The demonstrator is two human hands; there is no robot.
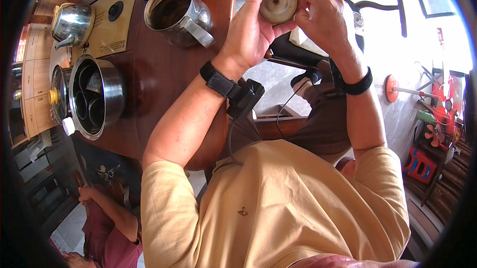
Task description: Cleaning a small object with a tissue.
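My left hand [244,37] holds a round metal lid [279,2] up past the table's edge, thumb along its side and fingers under it. The lid's inner face shows, whitish and stained brown, with a small dark spot in the middle. Closed fingers of my right hand [328,22] press at the lid's right rim. A small white patch shows between those fingers; I cannot make out what it is. Left of my left hand, an uncovered steel kettle [201,15] stands on the table, its inside brownish.
On the brown table [159,76] stand a steel pot [113,96] with dark round vessels inside, a shiny teapot [74,22] and a tan board [112,32]. A black metal chair [397,4] is at the far right. A person in maroon [109,233] sits at lower left.
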